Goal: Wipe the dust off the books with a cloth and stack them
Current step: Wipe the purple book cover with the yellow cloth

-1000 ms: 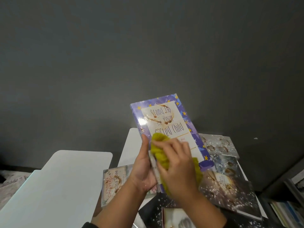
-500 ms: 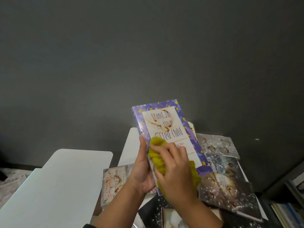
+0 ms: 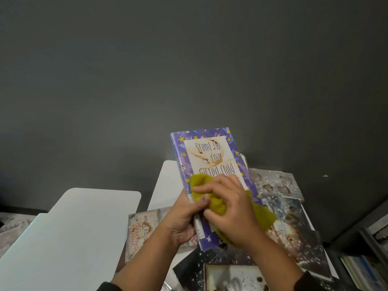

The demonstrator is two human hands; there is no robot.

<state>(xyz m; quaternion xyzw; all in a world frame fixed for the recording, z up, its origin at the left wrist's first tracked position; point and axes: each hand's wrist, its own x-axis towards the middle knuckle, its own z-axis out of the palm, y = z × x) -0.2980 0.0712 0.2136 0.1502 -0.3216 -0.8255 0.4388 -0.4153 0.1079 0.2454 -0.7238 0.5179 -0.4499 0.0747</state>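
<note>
A purple book with yellow stars (image 3: 210,156) is held tilted up above the table; its white title panel carries brown stains. My left hand (image 3: 184,217) grips the book by its spine edge, thumb on the cover. My right hand (image 3: 231,208) presses a yellow-green cloth (image 3: 212,198) against the lower half of the cover, fingers curled over the cloth. Several other dusty, stained books lie flat on the table: a pale one (image 3: 142,232) at the left, a grey one (image 3: 275,185) at the back right, dark ones (image 3: 302,244) at the right.
A white table (image 3: 165,185) holds the books. A second white tabletop (image 3: 73,227) stands to the left across a narrow gap. A dark grey wall fills the background. A shelf with books (image 3: 365,261) sits at the lower right.
The purple book has dropped lower in view and swung more upright. My right hand with the cloth has slid across the lower cover toward the spine edge.
</note>
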